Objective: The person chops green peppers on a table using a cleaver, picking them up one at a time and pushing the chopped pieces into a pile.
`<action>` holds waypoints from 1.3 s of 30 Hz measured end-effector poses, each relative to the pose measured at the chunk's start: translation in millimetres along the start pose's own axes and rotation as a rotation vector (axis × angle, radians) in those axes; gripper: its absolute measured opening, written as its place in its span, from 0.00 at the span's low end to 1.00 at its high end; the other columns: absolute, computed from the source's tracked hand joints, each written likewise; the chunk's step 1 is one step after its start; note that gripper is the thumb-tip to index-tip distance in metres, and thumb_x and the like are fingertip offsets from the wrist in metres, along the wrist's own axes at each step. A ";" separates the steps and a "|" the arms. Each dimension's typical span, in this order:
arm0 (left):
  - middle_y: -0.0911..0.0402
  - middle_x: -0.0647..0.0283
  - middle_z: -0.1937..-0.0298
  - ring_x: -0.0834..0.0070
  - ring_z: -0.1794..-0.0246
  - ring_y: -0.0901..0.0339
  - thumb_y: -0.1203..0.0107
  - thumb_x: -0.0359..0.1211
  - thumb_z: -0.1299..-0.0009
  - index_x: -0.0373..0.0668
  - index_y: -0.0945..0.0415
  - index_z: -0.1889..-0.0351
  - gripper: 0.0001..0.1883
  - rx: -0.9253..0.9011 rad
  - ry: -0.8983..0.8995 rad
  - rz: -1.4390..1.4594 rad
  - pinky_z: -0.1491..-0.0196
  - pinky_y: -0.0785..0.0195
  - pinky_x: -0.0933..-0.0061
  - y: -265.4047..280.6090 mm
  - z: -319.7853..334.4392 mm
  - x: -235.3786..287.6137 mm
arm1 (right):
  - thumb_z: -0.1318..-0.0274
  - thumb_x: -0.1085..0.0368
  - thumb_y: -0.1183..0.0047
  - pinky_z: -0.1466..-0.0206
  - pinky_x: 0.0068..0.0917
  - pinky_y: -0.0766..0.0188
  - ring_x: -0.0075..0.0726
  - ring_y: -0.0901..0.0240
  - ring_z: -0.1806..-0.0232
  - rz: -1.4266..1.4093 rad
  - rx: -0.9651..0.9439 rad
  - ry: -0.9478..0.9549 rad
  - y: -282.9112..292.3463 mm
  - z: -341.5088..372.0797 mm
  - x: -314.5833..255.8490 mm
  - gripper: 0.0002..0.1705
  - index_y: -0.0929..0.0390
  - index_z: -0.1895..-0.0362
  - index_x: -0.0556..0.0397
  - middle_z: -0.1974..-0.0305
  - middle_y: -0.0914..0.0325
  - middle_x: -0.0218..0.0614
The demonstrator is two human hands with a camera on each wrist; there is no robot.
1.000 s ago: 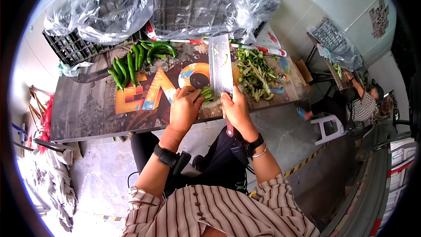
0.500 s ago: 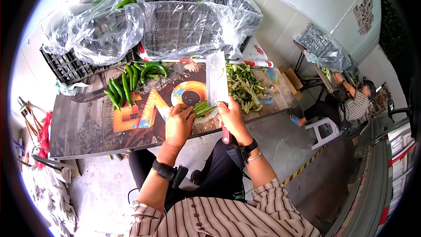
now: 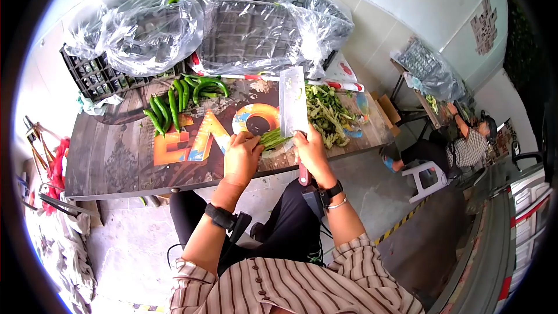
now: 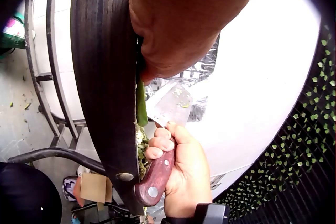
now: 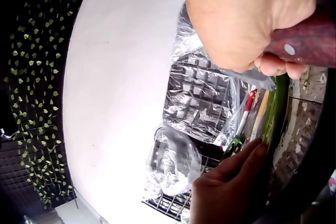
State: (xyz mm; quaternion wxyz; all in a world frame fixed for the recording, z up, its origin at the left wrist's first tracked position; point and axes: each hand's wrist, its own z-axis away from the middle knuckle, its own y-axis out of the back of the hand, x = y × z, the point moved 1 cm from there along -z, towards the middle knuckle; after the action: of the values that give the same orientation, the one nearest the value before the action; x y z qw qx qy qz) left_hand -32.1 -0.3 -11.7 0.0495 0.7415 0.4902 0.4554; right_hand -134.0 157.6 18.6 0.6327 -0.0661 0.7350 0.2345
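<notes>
My right hand grips the dark red wooden handle of a cleaver, whose broad blade points away over the table, with bits of green stuck to it. To its left, my left hand pinches a green chili pepper near the table's front edge. The pepper looks cut into long strips in the head view, its right end close to the blade. In the right wrist view, the left fingertips press on the pepper's side. A heap of chopped green pepper lies right of the blade.
Several whole green chili peppers lie at the back left of the table. Behind them stand black crates covered in clear plastic. To the right, another person sits on a white stool at a second table.
My left hand has shifted slightly left from the blade, and more of the pepper strips shows between them. The cleaver stays in my right hand. The head view has tilted a little.
</notes>
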 end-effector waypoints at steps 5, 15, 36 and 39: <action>0.22 0.60 0.60 0.60 0.58 0.27 0.37 0.31 0.42 0.39 0.17 0.60 0.12 -0.009 0.008 -0.010 0.53 0.32 0.64 0.2 0.3 0.0 | 0.36 0.67 0.53 0.88 0.25 0.37 0.23 0.36 0.88 -0.003 0.040 0.001 4.7 -3.1 5.4 0.08 0.33 0.58 0.59 0.81 0.32 0.30; 0.21 0.62 0.58 0.61 0.57 0.27 0.37 0.36 0.42 0.43 0.18 0.56 0.16 -0.047 -0.078 -0.064 0.52 0.31 0.65 8.1 -3.2 13.6 | 0.37 0.67 0.52 0.87 0.24 0.35 0.22 0.36 0.87 -0.065 0.013 0.010 4.4 2.4 3.1 0.08 0.33 0.61 0.59 0.81 0.33 0.30; 0.19 0.61 0.62 0.60 0.59 0.23 0.38 0.26 0.43 0.40 0.18 0.61 0.11 -0.064 0.017 0.134 0.54 0.29 0.66 3.0 -2.7 8.3 | 0.36 0.68 0.54 0.88 0.24 0.39 0.21 0.38 0.88 -0.051 0.007 0.012 12.9 -4.3 6.2 0.06 0.34 0.60 0.58 0.82 0.34 0.27; 0.19 0.61 0.62 0.60 0.59 0.23 0.38 0.26 0.43 0.40 0.18 0.61 0.11 -0.063 0.017 0.136 0.54 0.29 0.66 4.4 -3.0 8.7 | 0.36 0.69 0.54 0.88 0.23 0.39 0.20 0.39 0.88 -0.024 0.073 -0.007 22.8 -6.8 7.5 0.05 0.34 0.59 0.57 0.81 0.34 0.27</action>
State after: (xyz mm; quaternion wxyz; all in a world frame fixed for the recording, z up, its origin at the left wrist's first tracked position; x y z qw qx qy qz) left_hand -30.4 3.0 -2.2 0.0379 0.7672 0.4246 0.4792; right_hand -150.6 176.3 17.9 0.6400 -0.0510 0.7401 0.2002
